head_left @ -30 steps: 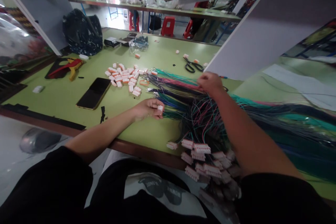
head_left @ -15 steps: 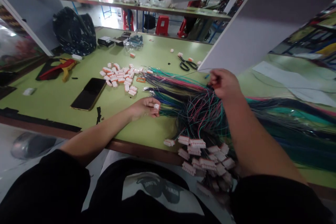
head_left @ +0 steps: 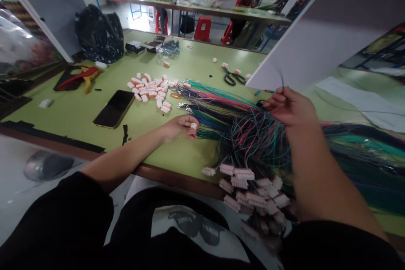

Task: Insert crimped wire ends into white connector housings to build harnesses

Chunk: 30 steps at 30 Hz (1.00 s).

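My left hand [head_left: 179, 128] is closed round a small white connector housing [head_left: 194, 126], just above the table near the stripped ends of the wires. My right hand [head_left: 292, 104] pinches a thin dark wire [head_left: 281, 76], part of which sticks up above the fingers. Below and between my hands lies a tangled bundle of wires [head_left: 249, 133] in green, pink, grey and black. Finished-looking white connectors [head_left: 244, 173] with orange edges hang in a cluster over the table's front edge. A pile of loose white and orange connector housings [head_left: 152, 89] lies left of the wire ends.
A phone [head_left: 114, 109] lies left of the pile, with red and yellow pliers [head_left: 79, 79] farther left. Black-handled scissors [head_left: 233, 77] rest behind the wires, beside a grey partition [head_left: 294, 42]. A dark plastic bag [head_left: 98, 36] stands at the back left. A person is in the background.
My right hand has moved right, and the wire that stretched leftward from it now points up. My left hand keeps the connector housing in nearly the same place. The camera view has shifted slightly.
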### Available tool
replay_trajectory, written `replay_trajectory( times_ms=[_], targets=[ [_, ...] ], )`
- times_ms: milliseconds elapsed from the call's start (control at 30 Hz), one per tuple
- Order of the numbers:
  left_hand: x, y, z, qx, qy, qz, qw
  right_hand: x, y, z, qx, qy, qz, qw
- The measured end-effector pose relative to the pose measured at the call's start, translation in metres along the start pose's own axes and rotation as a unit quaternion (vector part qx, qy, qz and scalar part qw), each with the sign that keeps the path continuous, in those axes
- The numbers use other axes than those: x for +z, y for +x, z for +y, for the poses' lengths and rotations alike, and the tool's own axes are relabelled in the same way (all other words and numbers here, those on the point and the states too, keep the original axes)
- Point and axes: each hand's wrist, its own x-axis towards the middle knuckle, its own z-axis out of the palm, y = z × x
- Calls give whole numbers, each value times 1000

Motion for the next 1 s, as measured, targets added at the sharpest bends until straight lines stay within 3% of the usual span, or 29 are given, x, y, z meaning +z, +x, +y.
replay_trajectory(
  times_ms=[100,167,233,333,400,500,667,800,1000],
  targets=[
    [-1,0,0,2,5,-8,1000,15,-15,-4,-11,-87,-116,989],
    [-2,0,-1,5,11,-15,1000,36,-26,-10,-75,-193,-217,954],
    [-3,0,-2,12,16,-15,1000,64,-38,-15,-159,-286,-288,900],
    [-4,0,-3,19,21,-17,999,105,-54,-16,-249,-359,-338,833],
    [-5,0,-3,24,24,-24,999,123,-63,-11,-301,-358,-340,816],
    [-6,-1,-3,24,28,-36,999,130,-68,-1,-339,-319,-311,829],
    [-3,-2,0,15,2,-21,1000,112,-59,7,-258,-286,-212,898],
    [-2,-4,3,14,6,-28,999,107,-55,7,-218,-325,-178,903],
    [-2,-4,3,16,4,-30,999,116,-59,9,-198,-382,-152,890]
  ],
)
